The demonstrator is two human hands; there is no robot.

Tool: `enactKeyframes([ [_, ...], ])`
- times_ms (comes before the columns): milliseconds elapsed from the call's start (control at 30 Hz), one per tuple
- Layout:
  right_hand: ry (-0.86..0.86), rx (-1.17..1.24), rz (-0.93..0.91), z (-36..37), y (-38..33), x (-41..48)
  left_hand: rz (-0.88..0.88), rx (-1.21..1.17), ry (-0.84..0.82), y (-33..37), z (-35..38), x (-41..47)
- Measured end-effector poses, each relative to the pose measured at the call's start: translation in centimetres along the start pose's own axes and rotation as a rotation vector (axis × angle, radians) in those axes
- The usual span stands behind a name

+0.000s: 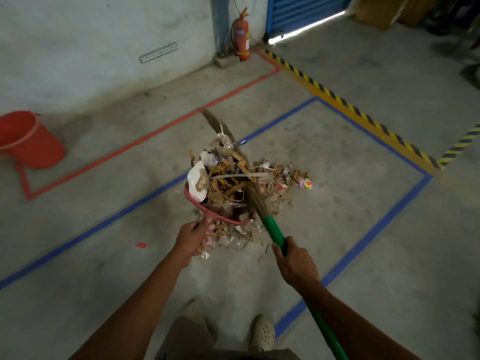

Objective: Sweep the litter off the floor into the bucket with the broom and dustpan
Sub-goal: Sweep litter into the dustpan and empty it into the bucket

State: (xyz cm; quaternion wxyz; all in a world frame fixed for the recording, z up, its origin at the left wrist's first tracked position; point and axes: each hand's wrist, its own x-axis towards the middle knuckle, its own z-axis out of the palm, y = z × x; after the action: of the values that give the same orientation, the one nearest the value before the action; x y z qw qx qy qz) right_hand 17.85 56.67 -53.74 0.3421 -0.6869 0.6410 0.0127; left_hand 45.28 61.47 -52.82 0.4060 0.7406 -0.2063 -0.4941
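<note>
Red dustpan (225,220): heaped high with cardboard strips, clear plastic and a white sheet; whether its lip touches the floor (350,216) cannot be told.
Left hand (192,239): fingers curled tight round the dustpan's handle, at six o'clock of the pan.
Right hand (293,261): wrapped round the green shaft of the broom (272,231), low down near the bristles.
Broom bristles (255,198): laid across the heap, running from its five o'clock side toward eleven.
Litter (283,175): part sits in the pan; a loose fringe lies on the floor at three o'clock of the pan, and more lies under the handle at six.
Bucket (31,141): orange-red, at ten o'clock from the pan and well apart from it, by the red tape line (155,133).
Step in hand: judged to be loading the pan and pinning the load with the broom.
Doing it well: the pan looks overfull, so the bristles should press the heap down while the pan travels level to the bucket. A slow carry suits the light plastic, which could slide off. The fringe on the floor wants a second, smaller pass rather than more crammed on now.
</note>
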Motion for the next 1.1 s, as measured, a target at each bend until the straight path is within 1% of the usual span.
enactKeyframes([
  [233,-0.006,-0.051,-0.071,1.9,-8.7,4.7,0.017,-0.027,0.028,2.0,-8.2,5.8],
  [433,0.019,-0.087,-0.125,5.3,-20.5,9.3,0.01,-0.064,0.036,4.7,-18.7,12.6],
  [567,0.039,-0.092,-0.197,8.1,-29.4,11.4,0.048,-0.067,0.077,7.1,-27.0,16.1],
  [767,0.015,-0.027,-0.295,11.9,-42.3,14.2,0.1,-0.129,0.174,9.5,-39.0,19.6],
  [867,-0.002,-0.053,-0.337,13.8,-48.6,15.7,0.111,-0.174,0.236,9.7,-44.8,21.1],
  [1000,-0.029,-0.158,-0.424,16.9,-56.5,18.2,0.105,-0.236,0.315,9.5,-52.4,23.4],
  [1100,-0.072,-0.166,-0.471,20.2,-62.4,20.8,0.085,-0.24,0.388,9.3,-58.3,25.7],
])
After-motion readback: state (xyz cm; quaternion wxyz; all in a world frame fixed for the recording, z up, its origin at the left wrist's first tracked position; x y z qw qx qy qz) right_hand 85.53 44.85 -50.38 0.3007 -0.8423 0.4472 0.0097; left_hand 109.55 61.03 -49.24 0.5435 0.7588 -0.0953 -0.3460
